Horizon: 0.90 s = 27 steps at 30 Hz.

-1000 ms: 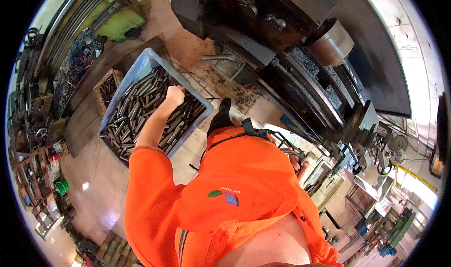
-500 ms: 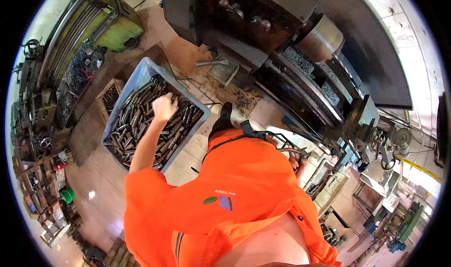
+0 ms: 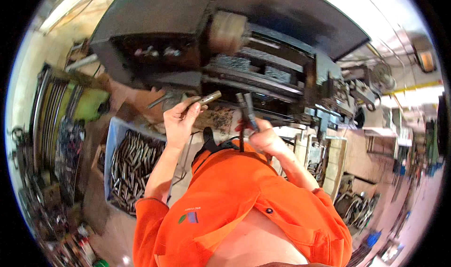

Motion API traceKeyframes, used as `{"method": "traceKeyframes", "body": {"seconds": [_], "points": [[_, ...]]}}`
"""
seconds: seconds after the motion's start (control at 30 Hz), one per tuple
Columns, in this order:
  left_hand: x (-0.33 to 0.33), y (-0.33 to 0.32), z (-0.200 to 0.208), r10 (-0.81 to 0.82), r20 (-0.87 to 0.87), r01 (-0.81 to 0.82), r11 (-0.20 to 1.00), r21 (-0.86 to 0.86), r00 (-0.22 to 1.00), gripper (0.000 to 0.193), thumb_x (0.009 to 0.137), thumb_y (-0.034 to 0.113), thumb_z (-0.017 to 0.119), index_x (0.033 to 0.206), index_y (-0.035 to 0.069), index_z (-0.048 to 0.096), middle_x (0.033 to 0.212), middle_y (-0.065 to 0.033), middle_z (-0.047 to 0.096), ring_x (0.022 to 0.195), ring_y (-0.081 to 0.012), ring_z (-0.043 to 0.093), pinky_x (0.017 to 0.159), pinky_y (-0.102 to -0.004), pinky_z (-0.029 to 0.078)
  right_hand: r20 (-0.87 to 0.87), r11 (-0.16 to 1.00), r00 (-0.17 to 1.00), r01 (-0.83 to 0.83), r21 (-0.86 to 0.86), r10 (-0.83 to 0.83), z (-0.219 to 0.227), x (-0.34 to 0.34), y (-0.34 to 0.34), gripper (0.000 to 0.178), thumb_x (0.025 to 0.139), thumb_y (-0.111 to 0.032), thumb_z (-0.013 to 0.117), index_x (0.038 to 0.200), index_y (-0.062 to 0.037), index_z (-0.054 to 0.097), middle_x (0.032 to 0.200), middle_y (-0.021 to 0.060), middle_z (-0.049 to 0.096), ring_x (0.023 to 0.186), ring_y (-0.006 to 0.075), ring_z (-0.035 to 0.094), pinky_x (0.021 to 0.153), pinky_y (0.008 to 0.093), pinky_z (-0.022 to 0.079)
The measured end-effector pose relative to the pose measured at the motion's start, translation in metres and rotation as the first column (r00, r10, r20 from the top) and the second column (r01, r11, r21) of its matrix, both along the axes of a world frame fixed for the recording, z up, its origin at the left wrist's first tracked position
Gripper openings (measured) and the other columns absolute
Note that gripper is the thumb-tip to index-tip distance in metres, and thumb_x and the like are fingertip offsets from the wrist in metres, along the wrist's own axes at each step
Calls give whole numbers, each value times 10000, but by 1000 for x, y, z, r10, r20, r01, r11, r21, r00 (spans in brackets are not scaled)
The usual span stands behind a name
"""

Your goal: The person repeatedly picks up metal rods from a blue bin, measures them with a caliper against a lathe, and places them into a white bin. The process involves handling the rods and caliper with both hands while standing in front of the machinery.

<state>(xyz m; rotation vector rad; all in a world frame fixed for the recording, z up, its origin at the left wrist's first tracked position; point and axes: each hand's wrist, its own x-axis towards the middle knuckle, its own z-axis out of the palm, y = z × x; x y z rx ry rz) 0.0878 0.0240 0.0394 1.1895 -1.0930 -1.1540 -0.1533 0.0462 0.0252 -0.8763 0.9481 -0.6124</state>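
Observation:
My left hand [image 3: 181,121] pinches a short metal rod [image 3: 210,98] by one end, its other end pointing up and to the right. Opposite it, my right hand [image 3: 263,136] is wrapped round the handles of dark metal tongs [image 3: 246,108]. The two jaws of the tongs point upward, apart from the rod and with nothing visible between them. Below and left of my left hand stands a blue plastic bin [image 3: 111,147] full of similar short metal rods [image 3: 134,161].
Ahead is a dark lathe with a round chuck [image 3: 228,32], blurred, and a carriage [image 3: 324,81] to its right. A green machine [image 3: 89,102] stands at the left. On the right are a tray of parts [image 3: 315,161] and a heap of metal pieces [image 3: 354,203].
My left hand has come up out of the bin with a metal rod. My right hand has risen from beside my body with the tongs. The view has turned toward the lathe.

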Motion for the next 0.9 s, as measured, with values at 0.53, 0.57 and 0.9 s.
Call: {"method": "traceKeyframes", "body": {"seconds": [0.53,0.57,0.9], "points": [[-77,-22,-15,-310,129,322,943,-86,942,241,841,157,616,973,-44,624,736,-34,635,672,-55,552,615,-207,455,-472,949,843,131,-286,-258,25,2,17,310,612,-139,579,858,35,504,696,157,532,659,272,536,622,333,425],[-77,-24,-14,-331,119,341,937,-78,936,243,843,162,614,976,-42,624,741,-34,636,678,-56,553,621,-208,455,-499,944,829,98,-315,-252,19,1,17,318,615,-144,584,863,36,501,706,172,539,672,310,544,629,341,428],[-72,-44,-33,-456,24,457,888,-53,890,262,834,174,631,987,-38,624,751,-15,629,692,-52,538,626,-199,441,-584,930,747,126,-345,-318,15,6,15,279,622,-101,564,855,31,484,756,231,552,769,378,555,675,362,432]]}}
